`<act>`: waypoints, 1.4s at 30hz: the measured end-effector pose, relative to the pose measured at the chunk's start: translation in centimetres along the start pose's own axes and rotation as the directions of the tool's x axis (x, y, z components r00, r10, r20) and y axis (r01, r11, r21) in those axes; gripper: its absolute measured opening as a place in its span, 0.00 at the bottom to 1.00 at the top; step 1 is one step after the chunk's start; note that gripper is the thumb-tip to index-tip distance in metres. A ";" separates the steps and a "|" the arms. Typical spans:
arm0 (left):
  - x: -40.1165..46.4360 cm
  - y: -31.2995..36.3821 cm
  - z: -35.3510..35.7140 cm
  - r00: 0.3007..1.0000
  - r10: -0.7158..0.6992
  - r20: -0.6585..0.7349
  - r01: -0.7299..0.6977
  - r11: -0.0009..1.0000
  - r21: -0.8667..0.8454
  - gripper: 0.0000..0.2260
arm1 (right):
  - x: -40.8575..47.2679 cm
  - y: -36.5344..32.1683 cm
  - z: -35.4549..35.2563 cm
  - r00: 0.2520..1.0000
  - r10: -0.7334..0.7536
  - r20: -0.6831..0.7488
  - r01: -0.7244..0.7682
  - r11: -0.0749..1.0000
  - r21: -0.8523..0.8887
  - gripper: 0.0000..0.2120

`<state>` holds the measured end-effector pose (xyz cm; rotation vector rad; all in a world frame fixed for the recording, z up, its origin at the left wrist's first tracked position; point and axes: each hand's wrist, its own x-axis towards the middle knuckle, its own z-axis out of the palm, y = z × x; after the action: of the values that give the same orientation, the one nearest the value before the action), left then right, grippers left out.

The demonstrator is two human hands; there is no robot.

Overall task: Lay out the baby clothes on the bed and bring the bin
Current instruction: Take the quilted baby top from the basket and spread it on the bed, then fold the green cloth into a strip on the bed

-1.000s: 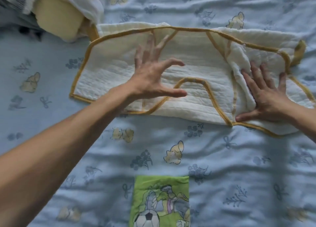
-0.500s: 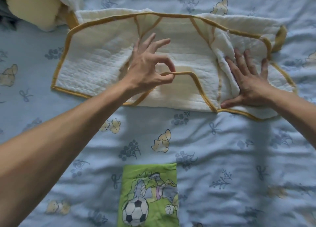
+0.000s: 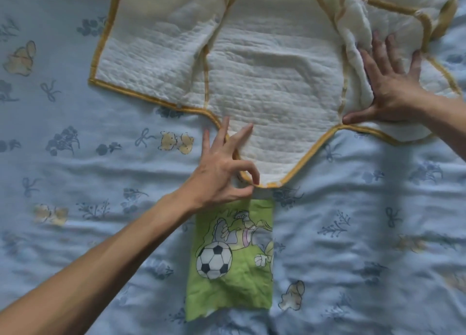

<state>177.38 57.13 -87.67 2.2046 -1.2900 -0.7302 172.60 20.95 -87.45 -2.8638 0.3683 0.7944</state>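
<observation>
**Two hands on a cream baby garment**

Two hands work the cloth. The left hand (image 3: 224, 173) pinches the yellow-trimmed bottom flap of the cream garment (image 3: 272, 82) between thumb and forefinger, its other fingers fanned out straight toward 12 o'clock. The right hand (image 3: 393, 82), at 3 o'clock of the garment's middle, lies flat with fingers spread, pressing down a rumpled side panel. The garment is spread across the bed (image 3: 75, 158), filling the view from 10 to 2 o'clock, its pinched flap pointing toward 6 o'clock. Just below the flap lies a green cloth (image 3: 232, 294) printed with a football, touching or nearly touching it.
</observation>
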 end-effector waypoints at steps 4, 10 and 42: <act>0.1 -0.7 0.4 0.983 -0.001 0.184 -0.024 0.991 0.131 0.19 | -0.3 -1.0 -0.8 0.996 0.057 0.065 -0.055 0.998 -0.035 0.67; -1.1 -0.9 -1.2 0.996 -0.088 0.018 0.089 0.993 -0.074 0.37 | -5.5 -11.1 -2.4 0.990 -0.112 -0.085 0.134 0.931 0.340 0.62; -20.5 9.2 3.9 0.696 -0.692 0.189 0.560 0.360 -0.746 0.10 | -27.4 -29.8 12.7 0.740 0.671 0.045 -0.330 0.304 0.894 0.16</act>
<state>160.56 70.72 -80.50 1.8672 0.1251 -1.0880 151.81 57.44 -81.71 -1.8045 1.3578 0.0188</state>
